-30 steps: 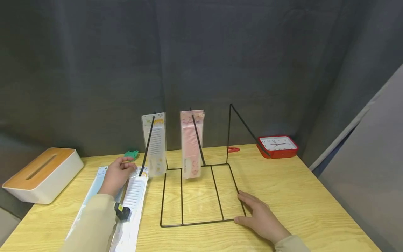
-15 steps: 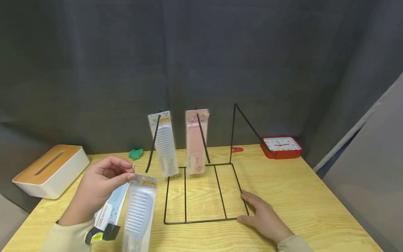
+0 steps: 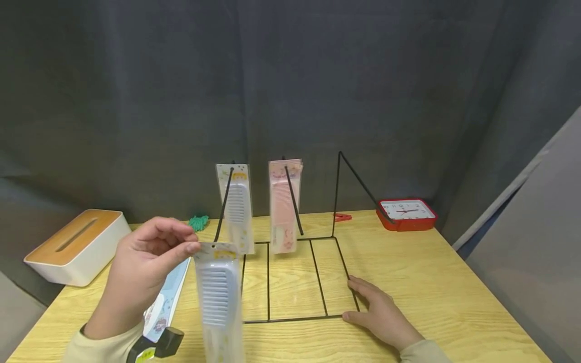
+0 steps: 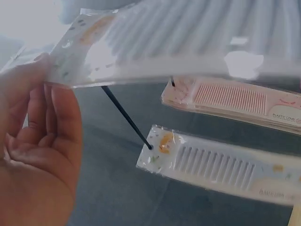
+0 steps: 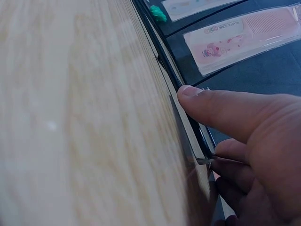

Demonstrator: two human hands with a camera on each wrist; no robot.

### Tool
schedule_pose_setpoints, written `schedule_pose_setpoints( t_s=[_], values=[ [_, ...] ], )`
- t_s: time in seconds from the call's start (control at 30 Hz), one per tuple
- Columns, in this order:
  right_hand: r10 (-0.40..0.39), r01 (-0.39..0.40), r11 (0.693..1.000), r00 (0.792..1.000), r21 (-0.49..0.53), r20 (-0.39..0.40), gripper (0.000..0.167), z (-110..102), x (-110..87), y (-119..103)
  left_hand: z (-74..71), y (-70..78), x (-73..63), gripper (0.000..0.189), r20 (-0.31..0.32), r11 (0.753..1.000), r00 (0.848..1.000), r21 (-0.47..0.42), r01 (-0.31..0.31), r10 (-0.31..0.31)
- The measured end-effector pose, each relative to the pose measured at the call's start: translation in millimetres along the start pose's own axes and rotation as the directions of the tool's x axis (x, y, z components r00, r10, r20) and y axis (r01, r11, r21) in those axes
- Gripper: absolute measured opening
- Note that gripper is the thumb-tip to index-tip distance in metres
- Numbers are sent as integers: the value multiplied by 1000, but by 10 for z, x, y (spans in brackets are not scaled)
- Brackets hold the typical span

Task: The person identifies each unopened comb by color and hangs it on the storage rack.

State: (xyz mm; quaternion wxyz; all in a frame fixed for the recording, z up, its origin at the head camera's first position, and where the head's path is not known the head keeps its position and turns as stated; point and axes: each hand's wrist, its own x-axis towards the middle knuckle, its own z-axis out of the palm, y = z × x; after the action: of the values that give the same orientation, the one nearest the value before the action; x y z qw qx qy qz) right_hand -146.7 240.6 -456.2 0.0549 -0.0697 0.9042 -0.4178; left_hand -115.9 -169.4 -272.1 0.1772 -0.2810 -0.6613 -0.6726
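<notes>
My left hand pinches the top corner of a clear-packed light blue comb, which hangs down in front of the black wire display rack. In the left wrist view, this packaged comb crosses the top of the frame, close to the camera. Behind it, another packaged light blue comb hangs on the rack's left hook. Pink packaged combs hang on the middle hook. My right hand holds the rack's front right base corner, its thumb against the front bar.
Flat on the table under my left arm is a light blue package. A white tissue box with a wooden lid stands far left. At the back are a green bundle, a red clip and a red clock. The right hook is bare.
My left hand has lifted the packaged light blue comb off the table and brought it rightward, near the left hook. My right hand stays at the rack's corner.
</notes>
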Motion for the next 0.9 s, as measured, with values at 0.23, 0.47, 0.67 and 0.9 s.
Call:
schedule_pose_setpoints(
  t_s=[0.23,0.47,0.67,0.9],
  values=[
    [-1,1,1000,1000,-1,0,83,-10,-9,-16,-2,-108,73,23,-90,999,995,-1,51,-51],
    [-3,3,1000,1000,-4,-4,82,-14,-16,-11,22,-255,288,20,-98,987,984,51,152,-146],
    [-3,3,1000,1000,-6,-7,82,1,-12,15,-26,-425,531,24,-58,970,973,86,228,-223],
    [1,-1,1000,1000,-5,-13,82,4,-10,22,-50,-607,748,24,-97,942,960,194,275,-261]
  ],
)
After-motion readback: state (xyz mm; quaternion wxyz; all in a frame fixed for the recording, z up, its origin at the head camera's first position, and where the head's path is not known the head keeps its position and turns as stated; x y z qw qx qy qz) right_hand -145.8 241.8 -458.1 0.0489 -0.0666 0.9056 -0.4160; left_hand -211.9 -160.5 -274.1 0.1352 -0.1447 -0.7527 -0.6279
